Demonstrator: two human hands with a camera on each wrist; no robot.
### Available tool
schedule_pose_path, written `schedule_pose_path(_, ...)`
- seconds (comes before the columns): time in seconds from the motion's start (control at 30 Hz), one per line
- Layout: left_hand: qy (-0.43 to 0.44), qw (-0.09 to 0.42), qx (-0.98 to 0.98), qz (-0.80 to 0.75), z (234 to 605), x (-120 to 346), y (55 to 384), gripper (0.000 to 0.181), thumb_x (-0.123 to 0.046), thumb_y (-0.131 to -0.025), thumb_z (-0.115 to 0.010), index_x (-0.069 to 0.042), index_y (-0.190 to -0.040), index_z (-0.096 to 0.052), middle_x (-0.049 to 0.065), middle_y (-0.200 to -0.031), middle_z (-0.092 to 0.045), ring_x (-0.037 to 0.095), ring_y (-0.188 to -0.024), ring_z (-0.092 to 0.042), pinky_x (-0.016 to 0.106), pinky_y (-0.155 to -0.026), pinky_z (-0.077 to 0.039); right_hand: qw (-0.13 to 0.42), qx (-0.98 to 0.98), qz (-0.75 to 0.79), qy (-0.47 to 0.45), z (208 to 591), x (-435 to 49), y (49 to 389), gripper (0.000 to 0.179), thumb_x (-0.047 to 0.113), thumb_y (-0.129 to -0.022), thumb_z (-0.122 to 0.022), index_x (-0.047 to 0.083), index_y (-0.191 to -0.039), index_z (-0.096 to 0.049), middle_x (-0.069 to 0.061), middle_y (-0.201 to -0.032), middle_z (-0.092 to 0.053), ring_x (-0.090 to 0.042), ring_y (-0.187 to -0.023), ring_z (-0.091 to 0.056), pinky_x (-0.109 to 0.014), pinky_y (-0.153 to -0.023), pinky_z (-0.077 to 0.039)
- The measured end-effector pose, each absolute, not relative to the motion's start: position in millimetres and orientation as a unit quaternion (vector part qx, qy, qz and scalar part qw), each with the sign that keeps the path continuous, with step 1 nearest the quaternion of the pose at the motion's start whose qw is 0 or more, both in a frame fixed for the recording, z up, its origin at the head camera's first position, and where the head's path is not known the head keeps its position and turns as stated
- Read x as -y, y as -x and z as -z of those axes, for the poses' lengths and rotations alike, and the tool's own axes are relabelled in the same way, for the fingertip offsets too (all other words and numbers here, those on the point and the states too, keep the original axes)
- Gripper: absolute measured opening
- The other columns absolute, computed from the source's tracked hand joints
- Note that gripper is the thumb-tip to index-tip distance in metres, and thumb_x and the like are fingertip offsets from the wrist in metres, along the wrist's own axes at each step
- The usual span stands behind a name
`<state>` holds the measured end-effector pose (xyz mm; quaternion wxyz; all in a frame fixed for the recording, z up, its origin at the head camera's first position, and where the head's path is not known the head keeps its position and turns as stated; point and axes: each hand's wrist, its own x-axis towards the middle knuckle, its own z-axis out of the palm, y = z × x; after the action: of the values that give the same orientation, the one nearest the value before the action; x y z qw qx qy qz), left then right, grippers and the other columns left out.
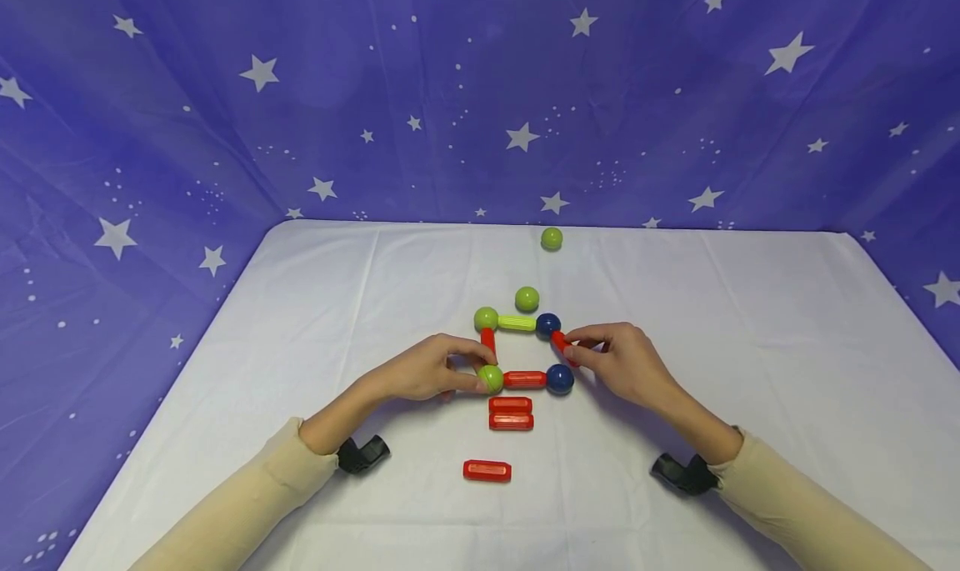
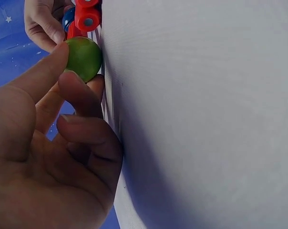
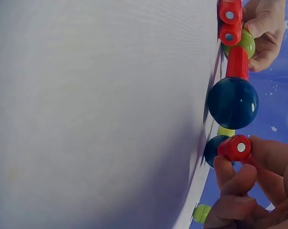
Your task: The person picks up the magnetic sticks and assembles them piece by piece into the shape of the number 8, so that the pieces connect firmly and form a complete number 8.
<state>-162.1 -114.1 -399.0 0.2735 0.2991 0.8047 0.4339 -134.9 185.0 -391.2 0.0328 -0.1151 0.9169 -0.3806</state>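
Magnetic balls and rods form a nearly closed four-sided frame on the table. My left hand point(image 1: 431, 369) pinches the near green ball point(image 1: 491, 378) between thumb and fingers. From that ball a red rod point(image 1: 525, 379) leads to the near blue ball point(image 1: 559, 379), and another red rod point(image 1: 488, 342) to the far green ball point(image 1: 486, 318). A yellow-green rod point(image 1: 517, 323) links this to the far blue ball point(image 1: 548, 325). On the right side, my right hand point(image 1: 626, 364) pinches a red rod point(image 3: 234, 148); its far end meets the far blue ball, while its near end stands apart from the near one.
Two red rods point(image 1: 511, 413) lie side by side just in front of the frame, and a single red rod point(image 1: 487, 471) lies nearer. Behind the frame sit two loose green balls, a closer one point(image 1: 527, 298) and one by the back edge point(image 1: 551, 238). A starry purple cloth point(image 1: 450, 96) hangs behind.
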Motion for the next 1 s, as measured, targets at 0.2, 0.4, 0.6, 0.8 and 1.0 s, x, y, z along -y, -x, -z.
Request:
schedule_pose_path(0.2,-0.302,0.273,-0.805,-0.431,399.1,114.6,162.8,0.026,-0.019,-0.090,-0.075,-0.018,-0.114,-0.067,-0.002,-0.100,-0.062,0.014,-0.055,-0.053,0.027,-0.054,-0.047,0.082,-0.906,0.384,0.158,390.9,-185.3,136.5,0.024,0.015,-0.092,-0.070,0.009,-0.115,-0.075,0.000,-0.095,-0.072,-0.018,-0.064,-0.051,-0.027,-0.053,-0.041)
schedule_pose_path(0.4,-0.307,0.273,-0.807,-0.425,398.3,114.6,162.7,0.026,-0.019,-0.090,-0.074,-0.018,-0.116,-0.066,-0.003,-0.102,-0.062,0.015,-0.058,-0.054,0.028,-0.057,-0.048,0.103,-0.899,0.383,0.184,389.4,-185.4,138.1,0.024,0.008,-0.094,-0.064,0.008,-0.116,-0.074,-0.003,-0.095,-0.069,-0.017,-0.061,-0.048,-0.027,-0.053,-0.037)
schedule_pose_path(0.6,-0.311,0.272,-0.806,-0.424,398.4,114.6,162.8,0.027,-0.018,-0.091,-0.073,-0.017,-0.117,-0.066,-0.004,-0.103,-0.063,0.015,-0.060,-0.055,0.029,-0.059,-0.049,0.114,-0.902,0.376,0.177,392.0,-185.7,140.3,0.025,0.008,-0.094,-0.063,0.008,-0.116,-0.074,0.000,-0.092,-0.068,-0.018,-0.065,-0.050,-0.027,-0.054,-0.041)
schedule_pose_path(0.8,-0.311,0.272,-0.805,-0.426,398.8,114.9,162.8,0.026,-0.018,-0.091,-0.073,-0.017,-0.117,-0.066,-0.004,-0.104,-0.063,0.016,-0.061,-0.056,0.029,-0.059,-0.049,0.118,-0.904,0.377,0.163,392.9,-184.5,140.8,0.026,0.011,-0.093,-0.064,0.009,-0.117,-0.073,0.002,-0.089,-0.068,-0.020,-0.069,-0.051,-0.028,-0.055,-0.043)
schedule_pose_path(1.0,-0.310,0.274,-0.805,-0.425,398.7,115.0,162.4,0.027,-0.018,-0.091,-0.073,-0.017,-0.117,-0.066,-0.003,-0.105,-0.063,0.016,-0.062,-0.056,0.029,-0.060,-0.049,0.112,-0.902,0.389,0.154,392.7,-185.3,142.3,0.026,0.010,-0.093,-0.062,0.009,-0.117,-0.073,0.002,-0.084,-0.067,-0.021,-0.069,-0.050,-0.029,-0.055,-0.042)
